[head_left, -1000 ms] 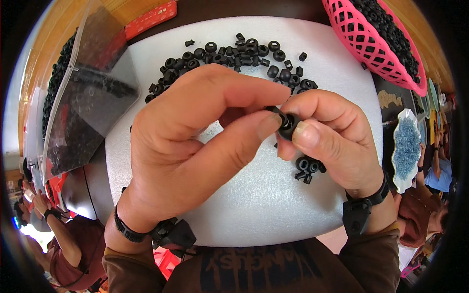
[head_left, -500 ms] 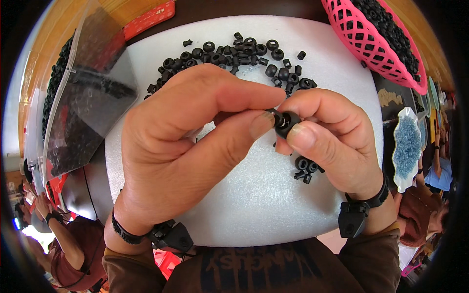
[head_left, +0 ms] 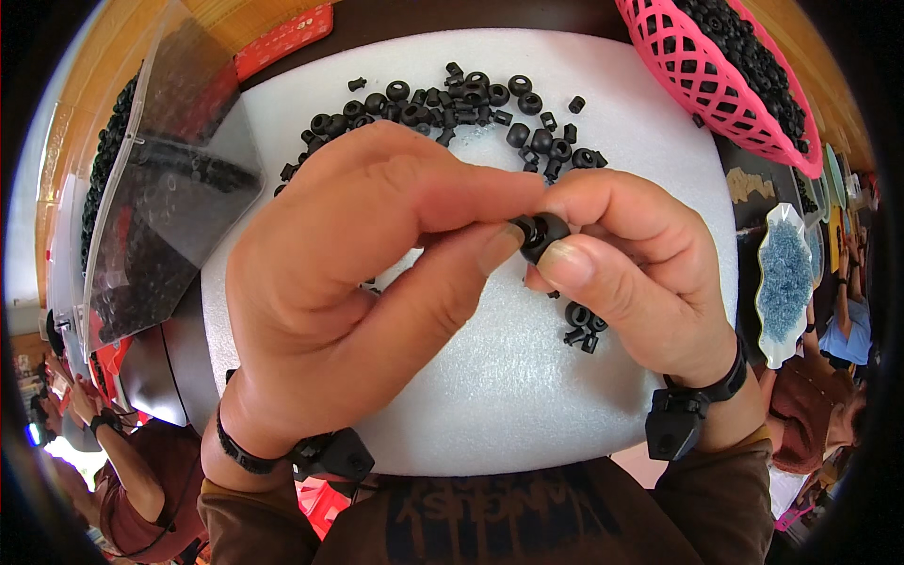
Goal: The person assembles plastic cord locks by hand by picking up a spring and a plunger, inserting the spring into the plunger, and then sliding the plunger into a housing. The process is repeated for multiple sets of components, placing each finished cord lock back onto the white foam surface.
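1. You hold a small black round part (head_left: pixel 541 233) above the white foam pad (head_left: pixel 490 395), pinched between both hands at the middle of the view.
2. Your left hand (head_left: pixel 363 282) has its grip narrow on the part: thumb and forefinger meet at its left side.
3. Your right hand (head_left: pixel 640 268) grips the same part from the right, thumb in front and fingers curled over the top, so it is held tight between the two hands.
4. Judging by the pinch from both sides, you are at the step of pressing or fitting two little pieces together; whether they are fully seated is hidden by your fingertips.
5. The next move seems to call for a straight, even squeeze, keeping the part level so it does not pop out sideways.
6. A heap of loose black parts (head_left: pixel 452 104) lies on the pad beyond your hands, and a few more parts (head_left: pixel 582 325) sit just below your right thumb.
7. A pink mesh basket (head_left: pixel 716 80) of black parts stands at the upper right; a clear plastic bag (head_left: pixel 155 217) of them lies at the left.
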`<state>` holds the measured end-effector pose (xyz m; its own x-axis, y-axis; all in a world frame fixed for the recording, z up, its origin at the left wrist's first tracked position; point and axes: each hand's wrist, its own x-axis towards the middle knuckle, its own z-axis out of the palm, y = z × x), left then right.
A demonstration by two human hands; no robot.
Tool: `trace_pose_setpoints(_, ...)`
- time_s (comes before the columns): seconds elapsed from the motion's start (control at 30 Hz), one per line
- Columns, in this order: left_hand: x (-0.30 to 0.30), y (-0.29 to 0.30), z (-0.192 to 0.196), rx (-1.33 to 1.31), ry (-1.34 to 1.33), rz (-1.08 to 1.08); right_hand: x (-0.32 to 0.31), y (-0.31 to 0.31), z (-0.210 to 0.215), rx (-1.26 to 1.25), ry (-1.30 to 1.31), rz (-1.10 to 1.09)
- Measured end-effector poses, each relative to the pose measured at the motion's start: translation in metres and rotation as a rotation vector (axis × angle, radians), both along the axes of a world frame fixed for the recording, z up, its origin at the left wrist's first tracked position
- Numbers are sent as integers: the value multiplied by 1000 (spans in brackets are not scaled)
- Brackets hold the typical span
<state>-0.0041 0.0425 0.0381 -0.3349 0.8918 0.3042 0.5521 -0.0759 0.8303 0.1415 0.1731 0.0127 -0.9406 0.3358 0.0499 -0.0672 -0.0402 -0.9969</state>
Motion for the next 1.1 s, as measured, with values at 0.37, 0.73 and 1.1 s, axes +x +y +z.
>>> trace_pose_setpoints(0.37,1,1,1,-7,133,-33,0,2,-6,310,97,-39)
trace_pose_setpoints(0.73,-1,4,-14,19,-90,-62,-1,-3,-4,236,9,-63)
trace_pose_setpoints(1.1,3,1,-6,-51,156,42,-4,1,-6,628,118,-108)
